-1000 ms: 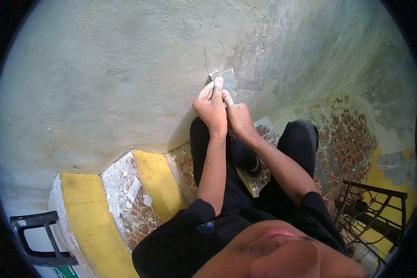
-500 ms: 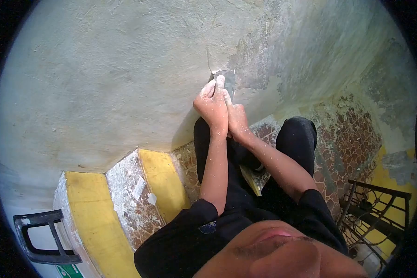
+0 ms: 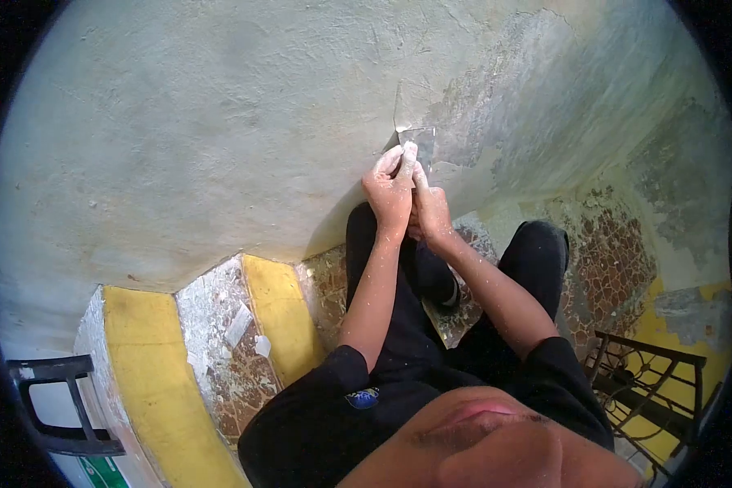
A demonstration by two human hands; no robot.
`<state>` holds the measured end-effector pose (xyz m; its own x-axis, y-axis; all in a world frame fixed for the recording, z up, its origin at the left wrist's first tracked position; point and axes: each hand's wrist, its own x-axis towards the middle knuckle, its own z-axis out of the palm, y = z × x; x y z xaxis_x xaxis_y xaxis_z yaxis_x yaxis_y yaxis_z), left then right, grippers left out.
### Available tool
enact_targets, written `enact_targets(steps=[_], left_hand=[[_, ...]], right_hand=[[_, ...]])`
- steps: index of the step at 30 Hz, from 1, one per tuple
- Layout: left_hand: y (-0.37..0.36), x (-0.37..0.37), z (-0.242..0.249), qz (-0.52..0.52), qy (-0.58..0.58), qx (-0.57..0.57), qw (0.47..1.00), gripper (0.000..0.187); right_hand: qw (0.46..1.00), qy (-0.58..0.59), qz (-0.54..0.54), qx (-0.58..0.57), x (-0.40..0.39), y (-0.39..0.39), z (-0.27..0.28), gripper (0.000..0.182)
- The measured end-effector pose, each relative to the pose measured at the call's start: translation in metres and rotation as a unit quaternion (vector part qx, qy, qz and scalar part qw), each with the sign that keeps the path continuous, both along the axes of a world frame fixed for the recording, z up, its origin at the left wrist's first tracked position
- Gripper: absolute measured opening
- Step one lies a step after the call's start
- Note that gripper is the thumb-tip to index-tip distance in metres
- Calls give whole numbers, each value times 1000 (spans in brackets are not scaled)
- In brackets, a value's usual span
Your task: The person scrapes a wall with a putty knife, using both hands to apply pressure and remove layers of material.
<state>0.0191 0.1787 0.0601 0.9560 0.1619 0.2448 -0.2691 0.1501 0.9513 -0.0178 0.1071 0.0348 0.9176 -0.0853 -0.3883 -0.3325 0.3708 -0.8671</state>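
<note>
One flat scraper met the grey wall, its blade at twelve o'clock from the person's hands. The left hand grasped it, dusty fingers against the blade; the right hand, touching at four o'clock, was also closed around it. Pale flakes littered a step at eight o'clock; a dark railing stood at four.

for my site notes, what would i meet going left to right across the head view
Black frame, larger yellow step band, smaller yellow step band, left hand, right hand, right knee, dark metal railing.
</note>
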Motion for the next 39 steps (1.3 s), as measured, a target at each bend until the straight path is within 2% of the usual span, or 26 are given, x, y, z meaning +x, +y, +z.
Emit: enact_targets(steps=[3, 9, 11, 17, 24, 26, 39], left_hand=[[0, 3, -16, -19, 2, -1, 1000, 22], [-4, 0, -28, -66, 54, 18, 996, 21], [-8, -2, -33, -87, 116, -41, 989, 20], [-21, 2, -62, -115, 179, -107, 971, 21], [-37, 4, -66, -107, 175, -134, 970, 18], [-39, 5, -66, -104, 169, -146, 969, 17], [-43, 9, -75, -92, 158, -141, 973, 15]], right_hand=[[1000, 17, -13, -2, 6, -6, -19, 75], [992, 38, -8, -116, 6, -31, -34, 78], [981, 41, -2, -190, 4, -40, -40, 79], [952, 46, 27, -302, 3, -74, -59, 80], [939, 10, 12, -343, 3, -86, -55, 81], [921, 4, 10, -389, 5, -87, -58, 81], [937, -23, 4, -349, 15, -88, -84, 79]])
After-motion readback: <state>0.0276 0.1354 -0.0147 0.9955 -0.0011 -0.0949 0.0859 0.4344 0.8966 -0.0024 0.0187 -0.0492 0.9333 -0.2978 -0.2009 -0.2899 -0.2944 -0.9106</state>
